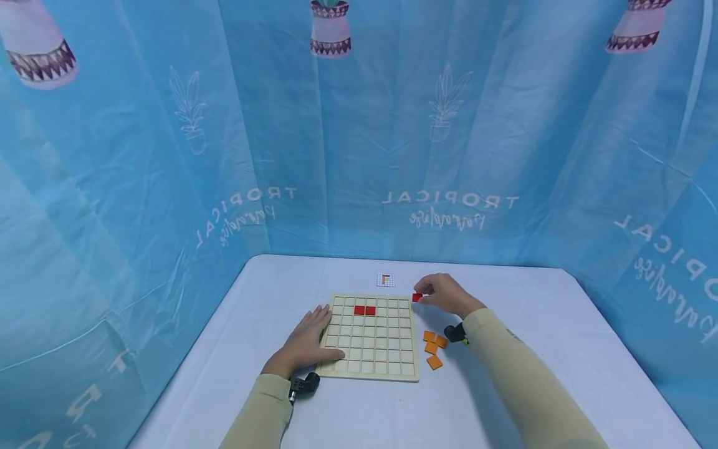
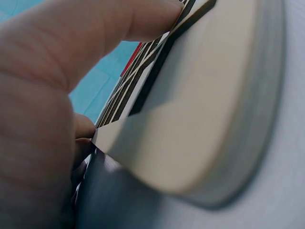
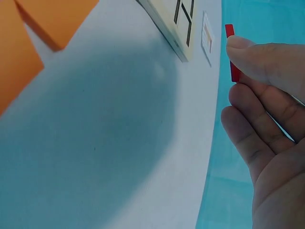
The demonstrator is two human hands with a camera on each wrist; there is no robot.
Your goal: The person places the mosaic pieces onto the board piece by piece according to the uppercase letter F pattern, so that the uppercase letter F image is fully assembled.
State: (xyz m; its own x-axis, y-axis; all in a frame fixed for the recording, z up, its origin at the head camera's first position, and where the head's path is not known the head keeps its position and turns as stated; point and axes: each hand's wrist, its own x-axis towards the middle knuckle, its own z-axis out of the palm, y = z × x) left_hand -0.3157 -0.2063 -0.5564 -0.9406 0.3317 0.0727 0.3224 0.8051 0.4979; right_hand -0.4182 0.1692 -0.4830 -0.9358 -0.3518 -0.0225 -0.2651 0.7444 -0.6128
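A pale wooden grid board (image 1: 367, 376) lies flat on the table, with two red square tiles (image 1: 364, 310) side by side in its upper part. My left hand (image 1: 305, 340) rests on the board's left side, thumb across the lower left squares and fingers along the edge. In the left wrist view that thumb (image 2: 143, 21) lies over the board's rim (image 2: 190, 119). Off the board's upper right corner, my right hand (image 1: 445, 294) pinches another red tile (image 1: 417, 297). The right wrist view shows this red tile (image 3: 232, 57) edge-on between thumb and fingers.
Several orange tiles (image 1: 430, 348) lie loose on the white table (image 1: 359, 411), right of the board. A small card with a coloured grid pattern (image 1: 386, 280) lies beyond the board's far edge. Blue printed curtains (image 1: 359, 156) hang behind the table and at its sides.
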